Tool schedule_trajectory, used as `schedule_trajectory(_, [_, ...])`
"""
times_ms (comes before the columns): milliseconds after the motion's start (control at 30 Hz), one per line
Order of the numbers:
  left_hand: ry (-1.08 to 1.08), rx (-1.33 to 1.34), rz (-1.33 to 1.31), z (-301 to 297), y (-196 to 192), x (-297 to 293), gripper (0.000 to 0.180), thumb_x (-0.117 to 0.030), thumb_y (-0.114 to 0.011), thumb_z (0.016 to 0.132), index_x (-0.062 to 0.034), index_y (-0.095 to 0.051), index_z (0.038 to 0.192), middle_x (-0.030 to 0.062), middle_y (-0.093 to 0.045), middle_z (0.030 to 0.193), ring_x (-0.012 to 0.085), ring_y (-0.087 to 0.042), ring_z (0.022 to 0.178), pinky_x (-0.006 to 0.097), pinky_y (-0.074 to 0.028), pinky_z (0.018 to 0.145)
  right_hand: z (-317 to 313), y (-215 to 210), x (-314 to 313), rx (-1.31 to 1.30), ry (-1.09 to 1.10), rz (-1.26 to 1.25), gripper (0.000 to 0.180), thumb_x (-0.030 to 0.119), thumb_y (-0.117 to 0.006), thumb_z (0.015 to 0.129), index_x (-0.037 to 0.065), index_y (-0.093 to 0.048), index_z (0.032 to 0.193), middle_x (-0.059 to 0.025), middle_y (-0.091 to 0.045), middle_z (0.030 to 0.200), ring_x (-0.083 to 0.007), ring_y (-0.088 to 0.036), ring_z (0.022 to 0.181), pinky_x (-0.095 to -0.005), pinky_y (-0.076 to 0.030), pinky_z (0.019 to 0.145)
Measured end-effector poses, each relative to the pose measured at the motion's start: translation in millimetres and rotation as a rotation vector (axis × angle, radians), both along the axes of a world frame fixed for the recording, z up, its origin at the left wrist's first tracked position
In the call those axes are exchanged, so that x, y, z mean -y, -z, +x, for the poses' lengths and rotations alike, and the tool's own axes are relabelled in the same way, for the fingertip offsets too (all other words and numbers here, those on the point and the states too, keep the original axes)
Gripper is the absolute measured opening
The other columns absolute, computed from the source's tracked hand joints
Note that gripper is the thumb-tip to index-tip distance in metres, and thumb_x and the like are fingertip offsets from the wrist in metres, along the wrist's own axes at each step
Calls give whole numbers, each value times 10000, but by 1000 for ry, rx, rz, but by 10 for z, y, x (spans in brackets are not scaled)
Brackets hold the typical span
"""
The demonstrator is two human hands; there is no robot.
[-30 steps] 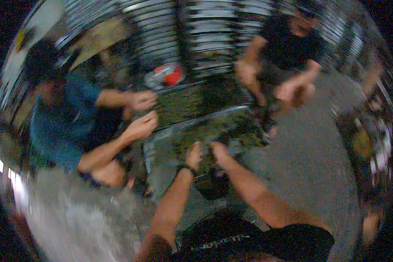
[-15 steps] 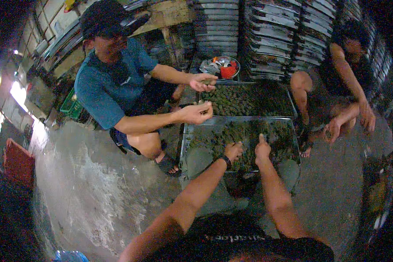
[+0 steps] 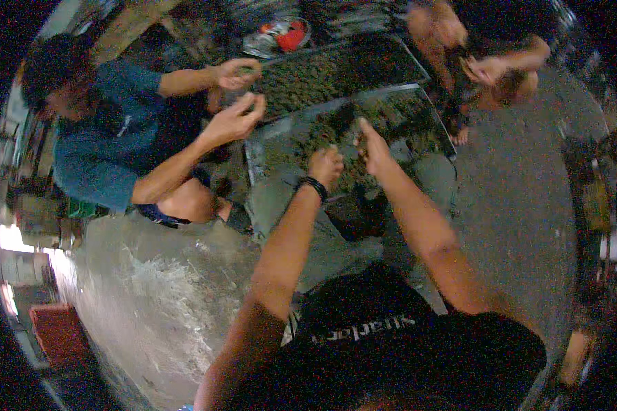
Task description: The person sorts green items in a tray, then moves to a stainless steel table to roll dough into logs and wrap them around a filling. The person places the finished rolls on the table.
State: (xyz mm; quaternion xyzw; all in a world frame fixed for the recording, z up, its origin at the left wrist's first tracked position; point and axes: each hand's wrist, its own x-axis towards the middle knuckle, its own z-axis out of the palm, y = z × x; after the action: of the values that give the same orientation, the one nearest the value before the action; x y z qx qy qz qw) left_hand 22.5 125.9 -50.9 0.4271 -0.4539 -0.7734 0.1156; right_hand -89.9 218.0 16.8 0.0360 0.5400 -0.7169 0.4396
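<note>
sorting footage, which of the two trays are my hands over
The near tray, closest to you: both hands, left and right, are over its greenish contents. The far tray lies beyond it.

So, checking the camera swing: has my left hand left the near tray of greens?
No. The left hand stays over the near tray, as before; only the view turned.
</note>
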Motion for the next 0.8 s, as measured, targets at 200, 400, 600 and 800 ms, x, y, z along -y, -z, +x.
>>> schedule_trajectory(200, [25,85,-114,33,-45,-21,357,-384,-562,873,-75,-536,1048,57,-593,926,151,-551,710,297,-475,547,-66,348,85,-287,-85,225,344,426,-666,794,116,-544,705,-2,-529,636,-108,-458,540,-264,-311,462])
schedule_trajectory(400, [-24,129,-196,-2,-128,-49,373,-394,-577,863,-67,-562,1042,48,-592,947,168,-557,764,313,-490,573,9,-195,-13,126,-151,-143,175,276,-637,821,121,-559,811,6,-567,695,-95,-479,637,-252,-342,525])
schedule_trajectory(600, [-1,116,-148,1,-110,-26,384,-406,-585,857,-75,-585,1053,58,-591,1016,187,-568,819,332,-507,601,-115,-1,50,36,-108,-21,261,377,-643,830,139,-540,804,20,-523,646,-90,-474,591,-232,-344,504])
schedule_trajectory(800, [-34,137,-148,-23,-28,-13,408,-414,-600,845,-70,-584,1062,67,-587,1065,193,-575,856,335,-512,622,-55,108,110,-21,-16,29,288,396,-619,835,135,-519,766,1,-498,578,-111,-473,566,-276,-357,495])
